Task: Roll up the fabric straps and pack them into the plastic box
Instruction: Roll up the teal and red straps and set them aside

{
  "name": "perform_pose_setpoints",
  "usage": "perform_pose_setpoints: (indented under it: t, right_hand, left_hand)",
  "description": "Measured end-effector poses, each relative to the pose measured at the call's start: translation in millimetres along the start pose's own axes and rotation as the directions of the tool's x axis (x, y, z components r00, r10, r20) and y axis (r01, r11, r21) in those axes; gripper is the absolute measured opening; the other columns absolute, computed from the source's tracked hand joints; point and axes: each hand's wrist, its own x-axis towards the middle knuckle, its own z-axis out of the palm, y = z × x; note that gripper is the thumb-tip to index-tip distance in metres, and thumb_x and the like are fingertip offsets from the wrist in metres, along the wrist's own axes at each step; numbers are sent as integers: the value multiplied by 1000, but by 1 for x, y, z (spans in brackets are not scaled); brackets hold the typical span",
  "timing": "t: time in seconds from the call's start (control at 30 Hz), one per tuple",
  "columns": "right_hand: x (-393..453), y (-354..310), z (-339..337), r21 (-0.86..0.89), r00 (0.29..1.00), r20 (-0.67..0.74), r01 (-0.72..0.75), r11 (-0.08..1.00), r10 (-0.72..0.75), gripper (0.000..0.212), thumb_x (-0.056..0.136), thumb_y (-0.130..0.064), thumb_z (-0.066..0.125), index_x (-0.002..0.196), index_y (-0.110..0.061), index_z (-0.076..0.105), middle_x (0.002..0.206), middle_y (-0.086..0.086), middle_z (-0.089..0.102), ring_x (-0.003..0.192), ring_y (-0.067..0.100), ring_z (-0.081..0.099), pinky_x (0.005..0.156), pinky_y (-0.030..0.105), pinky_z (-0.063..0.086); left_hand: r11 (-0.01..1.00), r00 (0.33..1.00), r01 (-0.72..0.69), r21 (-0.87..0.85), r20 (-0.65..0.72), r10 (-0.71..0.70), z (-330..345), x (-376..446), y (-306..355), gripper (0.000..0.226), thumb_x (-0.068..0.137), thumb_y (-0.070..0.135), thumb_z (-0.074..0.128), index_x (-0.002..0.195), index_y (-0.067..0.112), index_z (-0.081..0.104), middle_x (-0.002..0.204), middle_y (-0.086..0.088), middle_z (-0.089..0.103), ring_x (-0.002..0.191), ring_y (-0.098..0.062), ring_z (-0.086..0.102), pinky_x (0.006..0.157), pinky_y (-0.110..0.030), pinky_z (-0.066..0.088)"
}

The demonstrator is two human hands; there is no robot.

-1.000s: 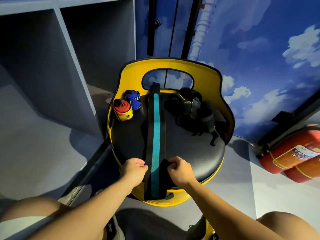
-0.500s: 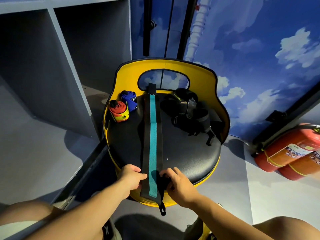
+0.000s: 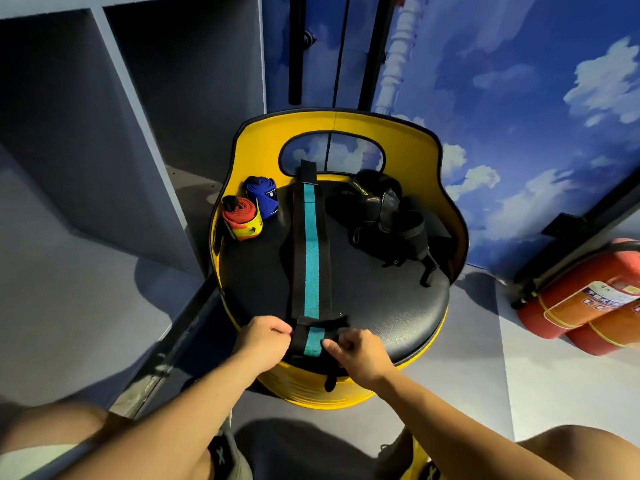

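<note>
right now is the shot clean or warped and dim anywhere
Head view: wide-angle bending curves the shelf edges; dim light leaves the black straps hard to read on the dark seat; the teal strap and both hands stay sharp.

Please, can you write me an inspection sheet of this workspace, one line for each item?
Surface: black seat of yellow chair, bearing everything.
Job's things: black-teal strap flat along seat, near end folded over; red-yellow roll and blue roll at back left; plastic box not seen.
Clutter: black straps pile at back right.
Grippers: left hand and right hand pinch the folded end.
Cables: nothing seen.
Surroundings: grey shelves, cloud wall, fire extinguishers.
</note>
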Motion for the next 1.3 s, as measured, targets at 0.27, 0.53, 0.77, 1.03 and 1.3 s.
perform_pose_setpoints:
  t: [0.27, 0.53, 0.77, 1.03, 1.3]
  right_hand:
    - [8, -3, 8, 59, 989, -138, -37, 998, 44, 28, 83, -49, 77, 82, -28, 59, 71, -12, 60, 67, 8, 59, 60, 22, 48]
    - [2, 3, 13, -204, 923, -229, 264, 943, -308, 20, 92, -42, 68, 86, -25, 59, 86, -13, 50, 71, 8, 51, 64, 21, 42]
    - [-2, 12, 18, -333, 831, -110, 486, 808, -545, 25, 93, -39, 61, 107, -19, 65, 105, -2, 53, 87, 15, 56, 72, 26, 53]
    - [2, 14, 19, -518, 749, -136, 505, 691, -649, 26, 97, -43, 51, 94, -27, 71, 95, -9, 61, 77, 16, 52, 60, 35, 49]
    - [0, 23, 12, -634, 674, 30, 584, 507, -738, 30, 102, -40, 50, 108, -22, 72, 105, -6, 61, 85, 18, 52, 66, 32, 45]
  left_hand:
    - [993, 997, -76, 89, -1, 76, 7, 3, -7, 12, 87, 34, 77, 91, 24, 71, 85, 5, 71, 79, -13, 70, 76, -34, 61]
    - [969, 979, -199, 148, -19, 204, 10, 6, -14, 23, 83, 27, 80, 80, 27, 57, 82, 2, 66, 77, -18, 70, 70, -41, 63]
    - [886, 933, -336, 320, -13, 359, 11, 2, -12, 19, 89, 29, 73, 78, 26, 59, 76, 8, 63, 70, -10, 62, 57, -25, 51]
    - [559, 705, -685, 468, 229, 672, 5, -1, -20, 30, 97, 29, 59, 124, 22, 69, 113, 11, 58, 108, -6, 48, 92, -26, 50]
    - [261, 569, -730, 632, 351, 743, 8, 1, -25, 25, 84, 30, 77, 108, 22, 73, 104, 6, 64, 99, -15, 59, 82, -32, 53]
